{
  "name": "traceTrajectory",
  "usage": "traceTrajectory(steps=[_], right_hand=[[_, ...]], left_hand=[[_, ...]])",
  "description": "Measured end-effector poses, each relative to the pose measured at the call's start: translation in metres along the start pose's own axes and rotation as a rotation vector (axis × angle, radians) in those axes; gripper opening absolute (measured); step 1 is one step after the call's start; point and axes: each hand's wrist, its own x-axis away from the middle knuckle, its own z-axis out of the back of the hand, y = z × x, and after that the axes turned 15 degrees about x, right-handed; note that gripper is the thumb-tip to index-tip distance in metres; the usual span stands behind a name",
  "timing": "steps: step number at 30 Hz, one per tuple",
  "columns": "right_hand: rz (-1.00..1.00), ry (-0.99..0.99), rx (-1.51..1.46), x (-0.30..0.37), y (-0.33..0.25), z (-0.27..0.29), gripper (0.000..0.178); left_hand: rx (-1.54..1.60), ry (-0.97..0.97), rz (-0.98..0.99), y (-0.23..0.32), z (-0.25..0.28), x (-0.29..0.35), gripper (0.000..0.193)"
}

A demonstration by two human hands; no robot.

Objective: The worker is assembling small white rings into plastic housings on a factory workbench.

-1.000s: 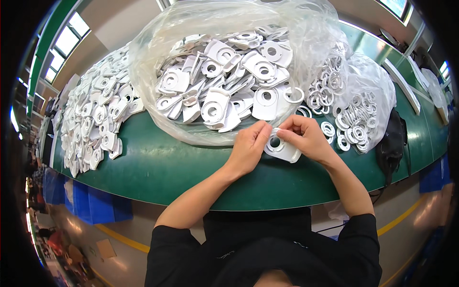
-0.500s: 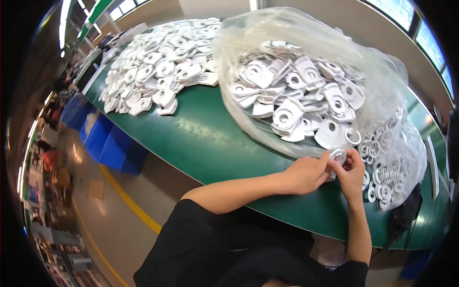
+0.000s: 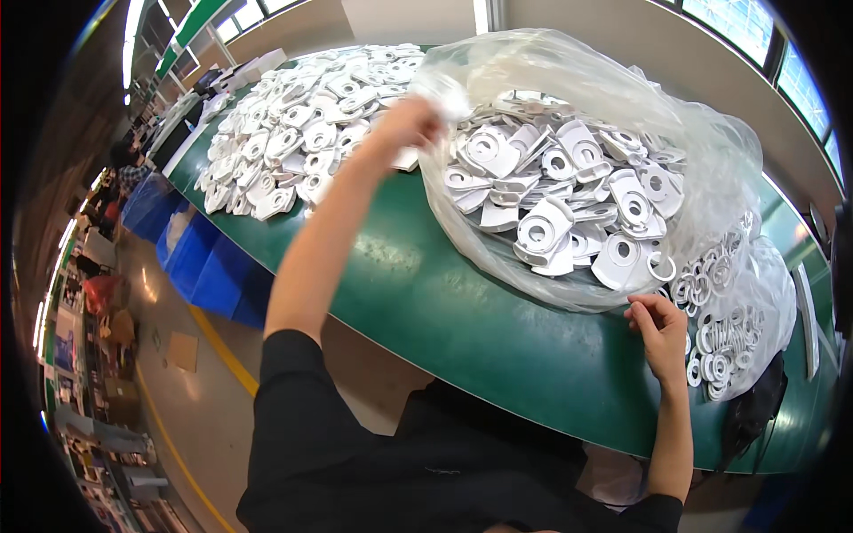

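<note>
One right hand (image 3: 659, 333) hovers over one green counter (image 3: 498, 355) — fingers curled, whether its grip is closed I cannot tell. Beyond lies one clear bag (image 3: 569, 67) of uncountable white plates (image 3: 564, 191); farther left, the left hand (image 3: 407, 126) grips one blurred white part (image 3: 447, 96) beside one pile (image 3: 293, 133).

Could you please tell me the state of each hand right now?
Left hand: blurred, apparently closed on a white part.
Right hand: loosely curled, nothing visibly held; whether fully closed cannot be told.
</note>
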Motion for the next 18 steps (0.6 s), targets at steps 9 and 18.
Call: traceTrajectory(steps=[9, 18], right_hand=[[0.009, -0.017, 0.069, -0.001, 0.001, -0.002, 0.014], [0.091, 0.063, 0.374, -0.001, -0.007, 0.023, 0.013]], left_hand=[[0.219, 0.665, -0.114, 0.001, 0.149, -0.044, 0.070], [-0.474, 0.109, -0.493, -0.030, -0.083, 0.040, 0.036]])
